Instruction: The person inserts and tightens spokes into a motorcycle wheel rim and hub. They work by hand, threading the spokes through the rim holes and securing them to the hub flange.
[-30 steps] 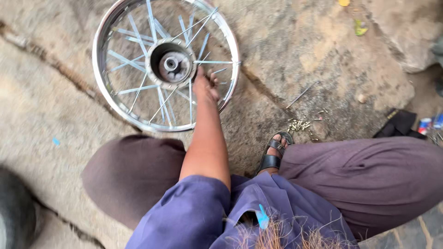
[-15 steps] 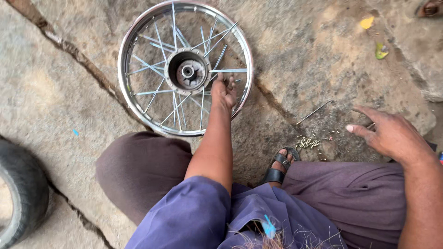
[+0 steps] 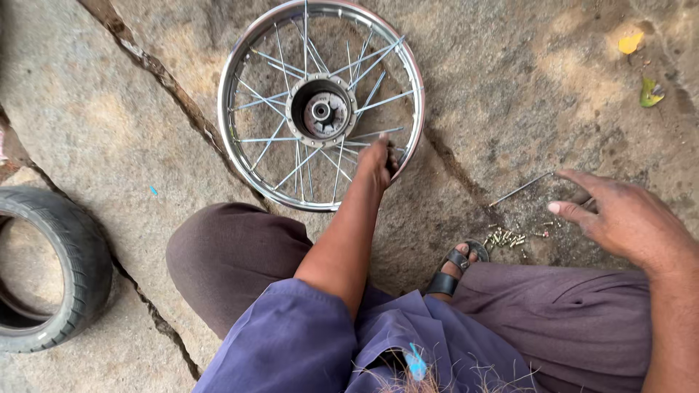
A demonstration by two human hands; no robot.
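Wheel: a spoked wheel point(image 3: 320, 105) lies flat on the stone floor, toward its far edge, hub up.
Left hand: the left hand point(image 3: 378, 161) rests on the near right part of the rim, fingers curled in among the spokes; whether this grip pinches a spoke or only presses the rim I cannot tell.
Right hand: the right hand point(image 3: 619, 215) hovers above the floor, grip released, fingers spread, holding nothing.
Parts: a loose spoke point(image 3: 520, 188) lies just left of that hand; a small heap of nipples point(image 3: 506, 237) lies near it, beside the sandalled foot point(image 3: 455, 266).
Tyre: a tyre point(image 3: 54, 266) lies at the floor's left edge, well apart.
Doing it well: keeping the left hand firm should stop the wheel turning; I judge a two-finger pinch best for lifting one small piece off rough stone without scattering the heap.
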